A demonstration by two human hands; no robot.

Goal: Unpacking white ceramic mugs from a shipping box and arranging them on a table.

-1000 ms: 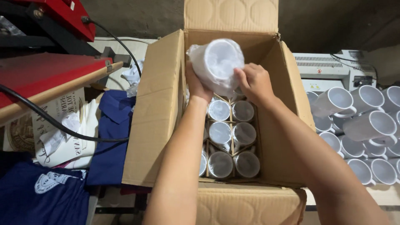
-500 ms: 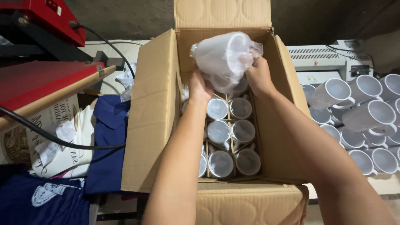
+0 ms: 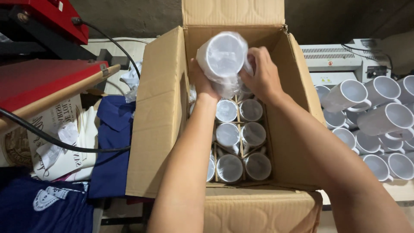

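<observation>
A white mug wrapped in a clear plastic bag [image 3: 223, 58] is held above the open cardboard box [image 3: 161, 116], its mouth turned toward me. My left hand [image 3: 202, 82] supports it from below and the left. My right hand [image 3: 261, 74] grips the plastic at its right side. Below, several wrapped white mugs [image 3: 239, 138] stand upright in cardboard dividers inside the box.
A pile of bare white mugs [image 3: 375, 125] lies to the right of the box, with a white machine [image 3: 340, 60] behind it. A red heat press [image 3: 39, 64] with a black cable [image 3: 56, 140] stands at the left, above folded blue and white shirts [image 3: 86, 159].
The wrapped mug has been turned so its mouth faces me, and both hands shifted slightly with it above the box's far end.
</observation>
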